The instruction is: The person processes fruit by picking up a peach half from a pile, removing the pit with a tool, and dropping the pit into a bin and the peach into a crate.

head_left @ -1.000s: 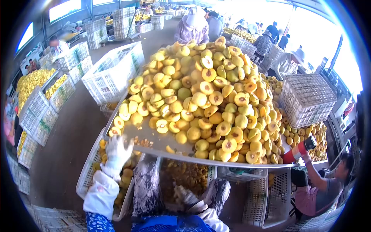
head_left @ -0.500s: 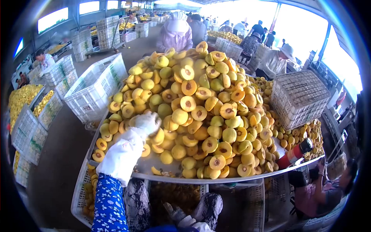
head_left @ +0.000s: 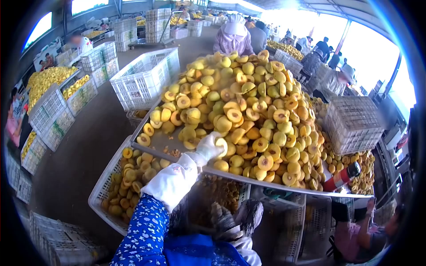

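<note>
My left hand [head_left: 208, 147], in a white glove with a white cuff over a blue flowered sleeve, reaches to the near edge of a heap of yellow peach halves [head_left: 262, 145]. Its fingers are closed around one pale peach half [head_left: 221, 146] at the front of the heap. The heap lies on a metal-topped table [head_left: 171, 144], cut faces and pit hollows showing on many halves. My right hand [head_left: 224, 219], in a dirty greyish glove, is low over my lap below the table edge; its fingers are blurred, and I cannot tell what they hold.
A white crate of peach halves [head_left: 104, 188] stands below the table's left corner. Another white crate [head_left: 144, 80] is beyond it. An upturned crate [head_left: 355, 124] and a red cylinder with a black end [head_left: 341, 177] are at the right. A person in a white hat [head_left: 235, 37] is across the heap.
My left hand has moved from the heap's left side toward its front and now grips a peach half. Fruit there has shifted, baring more tabletop. The view has swung left.
</note>
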Motion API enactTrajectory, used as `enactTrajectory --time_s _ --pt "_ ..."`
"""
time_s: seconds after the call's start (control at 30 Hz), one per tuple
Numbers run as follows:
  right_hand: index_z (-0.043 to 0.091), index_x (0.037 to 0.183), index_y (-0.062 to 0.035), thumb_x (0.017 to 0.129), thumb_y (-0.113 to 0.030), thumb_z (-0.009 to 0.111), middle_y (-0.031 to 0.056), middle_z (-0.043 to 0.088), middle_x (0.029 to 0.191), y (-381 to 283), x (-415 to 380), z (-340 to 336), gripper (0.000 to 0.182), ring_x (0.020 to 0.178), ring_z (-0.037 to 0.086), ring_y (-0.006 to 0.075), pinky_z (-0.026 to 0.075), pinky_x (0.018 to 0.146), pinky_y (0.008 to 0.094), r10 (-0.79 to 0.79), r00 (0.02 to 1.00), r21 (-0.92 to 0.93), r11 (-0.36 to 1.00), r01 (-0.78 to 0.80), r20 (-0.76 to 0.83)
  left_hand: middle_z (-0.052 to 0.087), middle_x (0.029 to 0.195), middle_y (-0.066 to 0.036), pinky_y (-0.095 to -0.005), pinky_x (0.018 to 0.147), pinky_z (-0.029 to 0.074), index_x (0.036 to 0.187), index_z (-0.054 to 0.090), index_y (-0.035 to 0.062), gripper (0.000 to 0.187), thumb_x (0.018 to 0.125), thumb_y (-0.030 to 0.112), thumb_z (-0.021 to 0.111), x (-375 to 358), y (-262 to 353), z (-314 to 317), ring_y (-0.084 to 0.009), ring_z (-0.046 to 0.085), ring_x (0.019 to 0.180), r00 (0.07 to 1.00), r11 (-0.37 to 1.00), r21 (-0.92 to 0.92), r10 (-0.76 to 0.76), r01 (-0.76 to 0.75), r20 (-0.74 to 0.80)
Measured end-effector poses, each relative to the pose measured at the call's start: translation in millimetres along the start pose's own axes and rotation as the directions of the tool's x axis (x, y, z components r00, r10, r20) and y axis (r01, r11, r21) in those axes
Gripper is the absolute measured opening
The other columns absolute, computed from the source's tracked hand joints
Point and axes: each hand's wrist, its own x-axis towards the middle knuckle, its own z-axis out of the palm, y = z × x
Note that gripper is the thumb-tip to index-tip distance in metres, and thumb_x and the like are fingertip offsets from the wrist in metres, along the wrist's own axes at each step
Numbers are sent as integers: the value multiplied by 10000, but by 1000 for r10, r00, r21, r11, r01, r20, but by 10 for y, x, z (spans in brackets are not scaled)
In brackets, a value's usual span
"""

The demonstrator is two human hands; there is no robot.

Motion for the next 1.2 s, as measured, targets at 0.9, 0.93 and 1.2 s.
enactTrajectory --time_s 0.9,0.93,1.2 --pt "554 1151 -119 921 -221 408 232 573 871 -602 -127 296 291 754 567 425 446 638 503 -620 773 -852 324 411 137 598 960 -99 -268 758 465 1002 548 -7 419 976 365 359 -1603 260 84 -151 569 844 999 817 -575 -50 46 9" --pt "538 1178 -122 919 -206 406 233 572 880 -552 -91 276 303 758 566 425 447 639 498 -614 778 -818 376 435 131 597 957 -94 -272 752 466 1007 547 -3 406 974 359 365 -1620 265 98 -153 569 837 999 884 -466 14 -31 -40" --pt "480 1264 -130 901 -137 412 236 565 879 -343 16 199 369 732 566 416 452 619 466 -655 726 -832 271 484 209 579 964 -123 -315 747 465 1011 516 -2 288 928 269 465 -1742 366 136 -210 562 838 952 965 11 261 -262 -162"
